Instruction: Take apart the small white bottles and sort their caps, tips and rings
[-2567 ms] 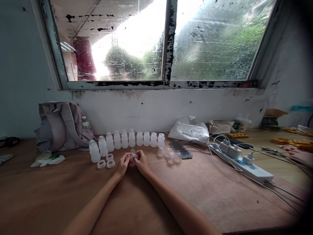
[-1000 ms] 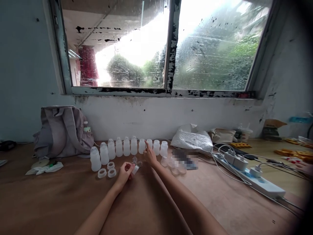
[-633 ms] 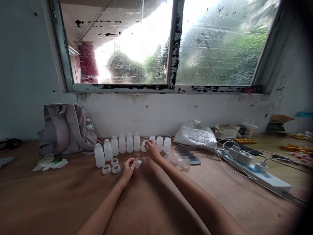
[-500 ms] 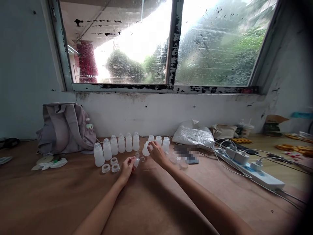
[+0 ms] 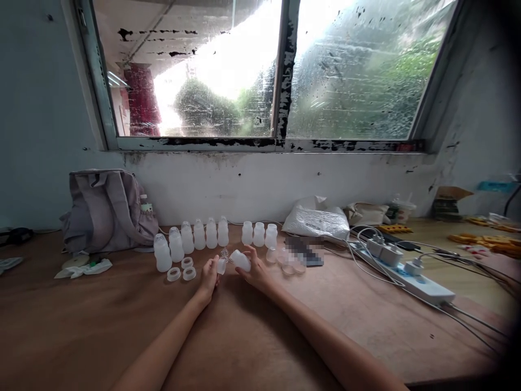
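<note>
White, one bottle (image 5: 241,262) had left the row (image 5: 259,234): the right hand (image 5: 257,271) cupped it, tilted, bringing it near the ring (image 5: 221,265) the left hand (image 5: 209,275) pinched.

The tilted bottle (image 5: 243,262) and the standing bottles (image 5: 163,256) are showing frosted, translucent plastic with a smooth, matt skin, while the held collar (image 5: 221,266) and the loose rings (image 5: 173,274) are looking like smooth whitish plastic and the thin discs (image 5: 287,269) are appearing clear and plastic-like. The brown tabletop (image 5: 228,336) is presenting a smooth, mostly dull finish, and the power strip (image 5: 423,287) is showing smooth white plastic. The backpack (image 5: 101,217) is displaying matt, creased cloth, the silvery bag (image 5: 317,224) is gleaming with crinkled, glossy film, and the window frame (image 5: 191,144) is wearing rough, flaking paint.
</note>
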A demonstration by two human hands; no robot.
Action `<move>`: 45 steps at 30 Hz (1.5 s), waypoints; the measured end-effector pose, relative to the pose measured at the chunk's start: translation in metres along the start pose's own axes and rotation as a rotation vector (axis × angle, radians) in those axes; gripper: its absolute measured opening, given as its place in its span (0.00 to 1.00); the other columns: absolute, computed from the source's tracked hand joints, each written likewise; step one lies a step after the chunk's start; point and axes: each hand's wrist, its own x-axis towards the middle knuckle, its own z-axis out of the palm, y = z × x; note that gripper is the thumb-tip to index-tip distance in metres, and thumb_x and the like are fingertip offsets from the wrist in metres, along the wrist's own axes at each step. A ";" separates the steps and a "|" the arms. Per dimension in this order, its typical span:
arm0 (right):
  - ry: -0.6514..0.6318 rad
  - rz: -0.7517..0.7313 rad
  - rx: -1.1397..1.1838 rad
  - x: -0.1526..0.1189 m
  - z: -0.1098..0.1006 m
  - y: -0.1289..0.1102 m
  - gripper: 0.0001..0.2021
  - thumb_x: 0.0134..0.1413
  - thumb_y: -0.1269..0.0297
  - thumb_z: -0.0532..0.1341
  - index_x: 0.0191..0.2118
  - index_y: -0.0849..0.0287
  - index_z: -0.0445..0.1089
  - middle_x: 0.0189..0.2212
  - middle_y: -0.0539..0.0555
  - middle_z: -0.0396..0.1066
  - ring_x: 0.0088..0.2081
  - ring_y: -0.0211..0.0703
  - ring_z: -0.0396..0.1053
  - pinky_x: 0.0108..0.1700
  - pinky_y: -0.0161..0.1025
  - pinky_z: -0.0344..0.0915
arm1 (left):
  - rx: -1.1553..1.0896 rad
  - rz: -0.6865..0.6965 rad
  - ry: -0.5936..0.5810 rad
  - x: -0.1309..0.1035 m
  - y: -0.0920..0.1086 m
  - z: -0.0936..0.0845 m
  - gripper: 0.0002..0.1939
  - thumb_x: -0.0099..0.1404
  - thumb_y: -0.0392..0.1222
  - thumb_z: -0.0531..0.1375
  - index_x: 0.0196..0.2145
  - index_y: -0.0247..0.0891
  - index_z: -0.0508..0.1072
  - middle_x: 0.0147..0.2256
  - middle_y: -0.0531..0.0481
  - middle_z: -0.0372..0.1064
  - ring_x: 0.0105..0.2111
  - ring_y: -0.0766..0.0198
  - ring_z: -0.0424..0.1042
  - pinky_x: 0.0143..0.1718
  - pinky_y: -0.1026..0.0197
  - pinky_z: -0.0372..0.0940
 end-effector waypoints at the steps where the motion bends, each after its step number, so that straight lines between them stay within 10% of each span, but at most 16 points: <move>1: -0.006 -0.014 0.000 -0.002 0.000 -0.002 0.32 0.41 0.63 0.59 0.53 0.58 0.45 0.42 0.57 0.64 0.40 0.45 0.66 0.40 0.41 0.62 | -0.008 0.002 0.016 0.001 -0.001 -0.001 0.21 0.52 0.61 0.52 0.23 0.38 0.57 0.12 0.62 0.46 0.10 0.76 0.46 0.10 0.71 0.44; 28: -0.119 -0.344 -0.210 -0.010 -0.023 -0.030 0.21 0.45 0.64 0.60 0.49 0.52 0.61 0.46 0.55 0.63 0.45 0.45 0.61 0.46 0.43 0.56 | -0.064 -0.011 -0.089 0.008 -0.001 -0.007 0.25 0.46 0.55 0.60 0.37 0.36 0.61 0.27 0.52 0.63 0.23 0.70 0.65 0.21 0.69 0.59; 39: -0.180 0.056 0.271 -0.004 -0.031 -0.027 0.17 0.41 0.58 0.61 0.40 0.58 0.66 0.34 0.52 0.69 0.34 0.42 0.66 0.35 0.37 0.62 | -0.277 -0.026 -0.354 0.002 0.013 -0.010 0.25 0.51 0.43 0.61 0.47 0.40 0.60 0.43 0.45 0.63 0.37 0.65 0.66 0.34 0.66 0.61; 45: -0.107 -0.210 -0.079 -0.013 -0.030 -0.032 0.21 0.44 0.63 0.60 0.48 0.55 0.61 0.43 0.56 0.64 0.43 0.46 0.63 0.44 0.41 0.59 | -0.143 -0.072 -0.167 0.007 0.003 -0.007 0.22 0.50 0.49 0.60 0.42 0.38 0.63 0.35 0.48 0.65 0.29 0.69 0.66 0.27 0.68 0.60</move>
